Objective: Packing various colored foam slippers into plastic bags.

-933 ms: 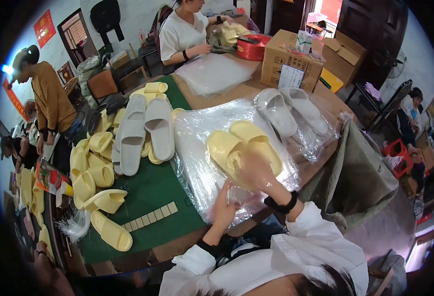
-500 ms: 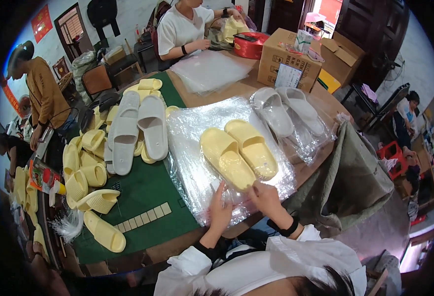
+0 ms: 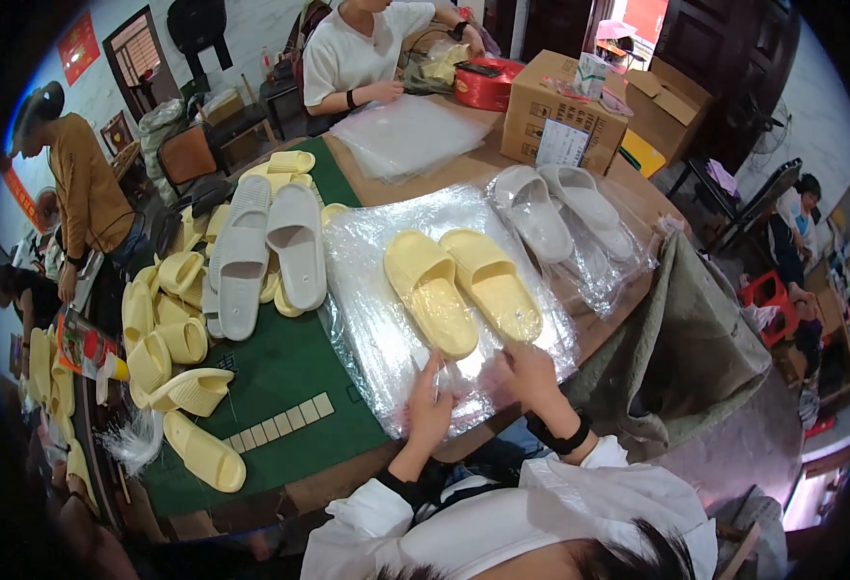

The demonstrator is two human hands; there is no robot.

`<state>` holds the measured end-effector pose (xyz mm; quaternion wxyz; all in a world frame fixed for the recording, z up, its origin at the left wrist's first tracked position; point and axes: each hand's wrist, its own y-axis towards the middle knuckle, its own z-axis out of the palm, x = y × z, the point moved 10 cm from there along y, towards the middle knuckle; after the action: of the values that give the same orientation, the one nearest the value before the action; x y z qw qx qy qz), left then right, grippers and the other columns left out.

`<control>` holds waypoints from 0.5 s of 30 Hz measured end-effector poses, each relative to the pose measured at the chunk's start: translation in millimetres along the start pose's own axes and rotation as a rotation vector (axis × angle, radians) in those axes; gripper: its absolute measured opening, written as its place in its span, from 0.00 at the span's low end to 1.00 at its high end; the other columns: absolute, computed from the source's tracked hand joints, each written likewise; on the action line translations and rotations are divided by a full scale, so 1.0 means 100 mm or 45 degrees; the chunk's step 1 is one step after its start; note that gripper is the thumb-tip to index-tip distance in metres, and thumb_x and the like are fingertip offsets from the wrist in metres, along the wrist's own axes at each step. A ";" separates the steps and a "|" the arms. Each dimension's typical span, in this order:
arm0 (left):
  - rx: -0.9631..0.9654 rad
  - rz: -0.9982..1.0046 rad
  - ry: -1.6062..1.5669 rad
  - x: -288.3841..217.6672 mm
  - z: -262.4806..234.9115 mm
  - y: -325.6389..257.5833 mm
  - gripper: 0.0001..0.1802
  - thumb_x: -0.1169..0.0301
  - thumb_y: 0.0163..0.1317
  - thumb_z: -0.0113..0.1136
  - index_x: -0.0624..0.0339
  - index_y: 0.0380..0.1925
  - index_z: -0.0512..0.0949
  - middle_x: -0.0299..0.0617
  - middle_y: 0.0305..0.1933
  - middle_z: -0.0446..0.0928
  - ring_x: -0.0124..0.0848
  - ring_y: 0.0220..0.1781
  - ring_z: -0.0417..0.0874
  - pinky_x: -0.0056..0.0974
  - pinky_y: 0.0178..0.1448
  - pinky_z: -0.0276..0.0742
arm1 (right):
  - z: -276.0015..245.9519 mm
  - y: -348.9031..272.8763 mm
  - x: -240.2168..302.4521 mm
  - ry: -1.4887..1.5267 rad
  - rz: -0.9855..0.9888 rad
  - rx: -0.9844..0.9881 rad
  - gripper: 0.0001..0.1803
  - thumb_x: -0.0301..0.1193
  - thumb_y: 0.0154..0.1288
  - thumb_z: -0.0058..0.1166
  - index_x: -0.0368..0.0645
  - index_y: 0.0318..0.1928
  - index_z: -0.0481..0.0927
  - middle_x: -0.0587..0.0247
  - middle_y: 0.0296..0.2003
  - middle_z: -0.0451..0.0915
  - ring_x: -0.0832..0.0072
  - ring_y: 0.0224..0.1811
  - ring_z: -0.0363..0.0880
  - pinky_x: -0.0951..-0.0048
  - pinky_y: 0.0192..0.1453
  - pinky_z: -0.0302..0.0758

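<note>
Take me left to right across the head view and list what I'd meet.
Person in brown top, loose gray slippers, middle pair of yellow slippers, bagged gray slippers, grayish cloth sack, red stool.

Bag stack [image 3: 372, 314]: glossy clear plastic, wrinkled. Left of it, matt grey slippers [image 3: 296, 242]. Beyond it, matt cardboard box [image 3: 537, 108].

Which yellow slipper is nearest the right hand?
The middle pair's right slipper: its heel is beside the right hand; its mate and the rest are farther away.
</note>
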<state>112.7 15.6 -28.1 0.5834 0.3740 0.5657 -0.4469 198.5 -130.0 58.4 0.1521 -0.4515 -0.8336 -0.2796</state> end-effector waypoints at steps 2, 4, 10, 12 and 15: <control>0.004 0.005 0.019 0.00 -0.01 0.01 0.39 0.91 0.58 0.40 0.49 0.69 0.54 0.45 0.69 0.57 0.26 0.36 0.77 0.28 0.38 0.77 | -0.12 -0.03 -0.19 -0.044 0.134 -0.137 0.11 0.34 0.57 0.55 0.40 0.24 0.74 0.50 0.21 0.75 0.54 0.27 0.76 0.56 0.31 0.72; 0.008 -0.005 0.018 0.04 -0.01 0.01 0.39 0.91 0.58 0.40 0.49 0.69 0.54 0.45 0.70 0.57 0.26 0.36 0.78 0.28 0.37 0.77 | -0.19 -0.05 -0.28 0.001 0.175 -0.226 0.10 0.33 0.57 0.56 0.39 0.24 0.75 0.50 0.21 0.75 0.54 0.27 0.77 0.57 0.30 0.72; -0.003 0.017 0.072 -0.02 -0.02 -0.01 0.38 0.90 0.59 0.40 0.48 0.69 0.54 0.45 0.69 0.59 0.25 0.35 0.78 0.27 0.37 0.77 | -0.11 -0.03 -0.34 0.129 0.222 -0.185 0.08 0.31 0.57 0.55 0.39 0.32 0.78 0.50 0.27 0.78 0.53 0.31 0.76 0.58 0.36 0.73; -0.004 -0.044 -0.003 -0.04 0.02 -0.02 0.39 0.92 0.55 0.39 0.52 0.68 0.55 0.46 0.68 0.60 0.28 0.46 0.75 0.27 0.40 0.77 | -0.08 -0.01 -0.14 0.177 -0.099 -0.206 0.10 0.31 0.57 0.55 0.39 0.38 0.78 0.49 0.34 0.78 0.53 0.37 0.75 0.57 0.43 0.72; -0.011 -0.057 -0.015 0.06 -0.02 0.00 0.39 0.92 0.56 0.40 0.51 0.68 0.55 0.46 0.67 0.60 0.28 0.46 0.74 0.27 0.39 0.76 | 0.02 -0.01 -0.06 0.119 -0.080 -0.061 0.12 0.32 0.57 0.55 0.39 0.41 0.77 0.50 0.37 0.78 0.52 0.42 0.74 0.57 0.48 0.70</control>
<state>111.6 16.7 -33.8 0.5781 0.3562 0.5723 -0.4597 201.0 -133.9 53.5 0.1712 -0.4150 -0.8324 -0.3248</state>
